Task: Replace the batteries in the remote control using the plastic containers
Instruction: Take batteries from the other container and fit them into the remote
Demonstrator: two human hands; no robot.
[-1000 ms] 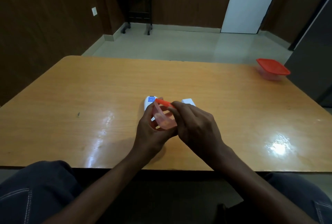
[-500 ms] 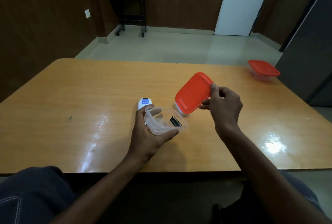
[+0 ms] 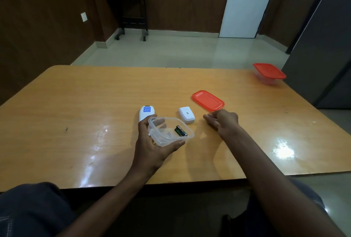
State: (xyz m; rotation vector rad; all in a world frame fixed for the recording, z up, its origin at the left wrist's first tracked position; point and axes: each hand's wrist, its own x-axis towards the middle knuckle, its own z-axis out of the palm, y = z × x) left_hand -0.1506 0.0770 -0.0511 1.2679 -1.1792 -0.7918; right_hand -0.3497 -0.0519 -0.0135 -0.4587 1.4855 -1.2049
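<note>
My left hand (image 3: 152,145) holds a clear plastic container (image 3: 163,138) just above the table, with two dark batteries (image 3: 180,130) lying in its right end. Behind it lies the white remote control (image 3: 145,112), back side up with a blue label, partly hidden by my fingers. To its right rests the remote's white battery cover (image 3: 186,114). The container's red lid (image 3: 208,100) lies flat on the table beyond my right hand (image 3: 222,121), which hovers with empty fingers apart, just in front of the lid.
A second clear container with a red lid on (image 3: 268,73) stands at the table's far right corner, next to a grey cabinet (image 3: 322,43). The wooden table (image 3: 76,113) has its front edge close to my knees.
My right hand pulled the red lid off the container, carried it right and set it down on the table, then let go. My left hand kept hold of the container.
</note>
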